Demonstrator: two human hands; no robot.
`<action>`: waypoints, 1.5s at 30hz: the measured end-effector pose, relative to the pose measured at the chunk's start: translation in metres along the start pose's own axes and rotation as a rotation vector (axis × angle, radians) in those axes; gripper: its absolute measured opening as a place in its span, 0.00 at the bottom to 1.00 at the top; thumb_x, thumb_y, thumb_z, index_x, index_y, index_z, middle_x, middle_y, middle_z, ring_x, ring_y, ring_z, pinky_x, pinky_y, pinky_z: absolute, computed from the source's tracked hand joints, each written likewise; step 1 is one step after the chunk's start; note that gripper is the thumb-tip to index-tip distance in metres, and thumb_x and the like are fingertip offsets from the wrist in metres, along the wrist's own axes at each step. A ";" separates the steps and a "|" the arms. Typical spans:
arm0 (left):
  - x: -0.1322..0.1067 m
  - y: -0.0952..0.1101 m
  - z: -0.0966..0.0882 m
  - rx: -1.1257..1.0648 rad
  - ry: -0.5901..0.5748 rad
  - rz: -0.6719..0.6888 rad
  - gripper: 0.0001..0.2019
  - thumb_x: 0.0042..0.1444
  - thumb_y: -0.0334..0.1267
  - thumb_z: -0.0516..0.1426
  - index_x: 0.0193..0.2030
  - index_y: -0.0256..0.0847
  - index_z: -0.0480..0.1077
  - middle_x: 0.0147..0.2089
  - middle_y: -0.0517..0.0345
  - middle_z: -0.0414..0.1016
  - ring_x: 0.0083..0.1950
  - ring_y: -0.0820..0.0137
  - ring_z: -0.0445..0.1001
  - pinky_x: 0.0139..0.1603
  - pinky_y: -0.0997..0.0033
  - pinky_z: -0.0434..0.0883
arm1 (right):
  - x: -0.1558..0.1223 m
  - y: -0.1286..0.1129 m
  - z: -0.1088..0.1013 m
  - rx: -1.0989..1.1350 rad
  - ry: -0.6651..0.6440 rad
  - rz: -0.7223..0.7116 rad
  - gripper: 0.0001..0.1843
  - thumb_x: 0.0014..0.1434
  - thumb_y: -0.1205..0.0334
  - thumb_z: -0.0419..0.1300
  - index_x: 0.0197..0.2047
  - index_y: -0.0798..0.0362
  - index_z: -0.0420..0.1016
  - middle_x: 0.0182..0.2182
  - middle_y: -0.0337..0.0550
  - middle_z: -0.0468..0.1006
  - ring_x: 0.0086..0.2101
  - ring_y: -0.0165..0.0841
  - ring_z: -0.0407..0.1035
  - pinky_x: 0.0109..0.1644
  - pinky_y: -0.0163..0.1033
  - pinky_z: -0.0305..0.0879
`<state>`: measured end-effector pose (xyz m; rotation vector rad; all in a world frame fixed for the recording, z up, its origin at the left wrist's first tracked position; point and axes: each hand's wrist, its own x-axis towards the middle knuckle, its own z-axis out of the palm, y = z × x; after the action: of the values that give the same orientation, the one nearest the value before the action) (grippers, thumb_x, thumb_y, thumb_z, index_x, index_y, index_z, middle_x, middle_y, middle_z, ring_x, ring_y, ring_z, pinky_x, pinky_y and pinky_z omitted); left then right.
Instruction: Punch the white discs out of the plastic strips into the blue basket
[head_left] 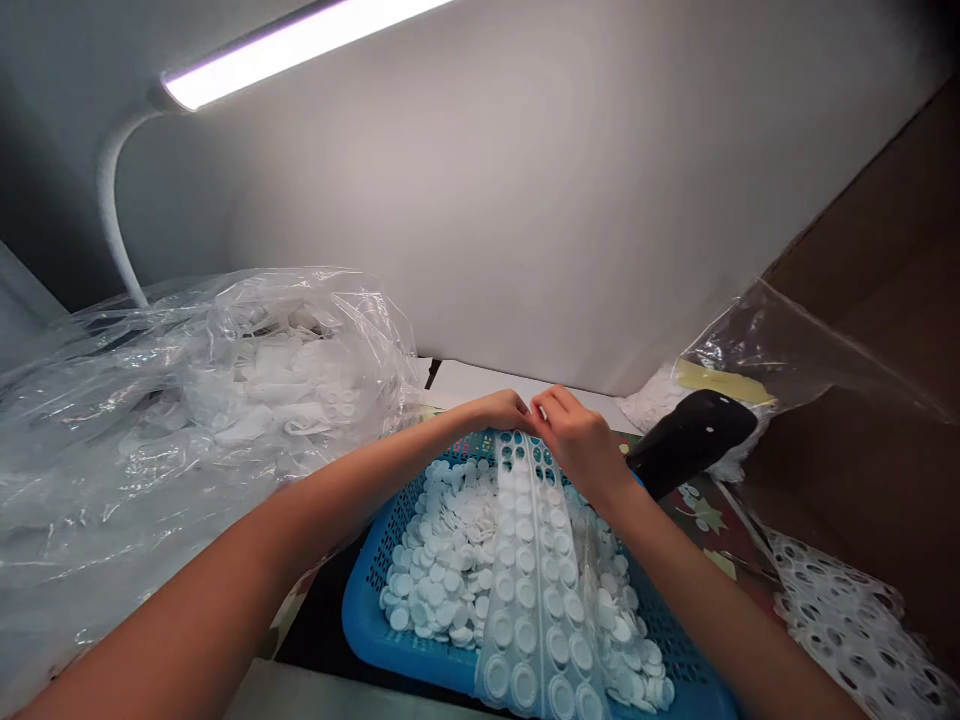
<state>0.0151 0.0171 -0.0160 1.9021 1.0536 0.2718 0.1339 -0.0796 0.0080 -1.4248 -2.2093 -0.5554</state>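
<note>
A long translucent plastic strip (pixel 536 560) with rows of round white discs lies lengthwise across a blue plastic basket (pixel 420 655). Near its far end several of the round spots are open holes. Loose white discs (pixel 442 560) are heaped in the basket on both sides of the strip. My left hand (pixel 510 410) is closed in a pinch at the strip's far end. Close beside it, almost touching, my right hand (pixel 574 432) also pinches that end, its fingers curled. The fingertips partly hide what lies between them.
A large clear plastic bag (pixel 292 380) with white pieces fills the left. A lit lamp (pixel 300 50) hangs above. Right of the basket are a black object (pixel 694 440), another clear bag (pixel 739 340), punched-out plastic sheets (pixel 855 610) and a brown cardboard wall (pixel 877 330).
</note>
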 end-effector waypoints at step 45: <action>0.004 -0.003 0.001 0.095 -0.031 0.075 0.07 0.35 0.32 0.52 0.22 0.33 0.69 0.17 0.66 0.60 0.23 0.78 0.56 0.23 0.78 0.56 | -0.005 -0.011 -0.013 0.259 -0.258 -0.134 0.06 0.54 0.70 0.49 0.29 0.55 0.66 0.29 0.40 0.68 0.25 0.26 0.62 0.29 0.32 0.58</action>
<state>0.0162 0.0199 -0.0195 2.0278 0.9910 0.2376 0.1277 -0.0948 0.0145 -1.2782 -2.4845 -0.1227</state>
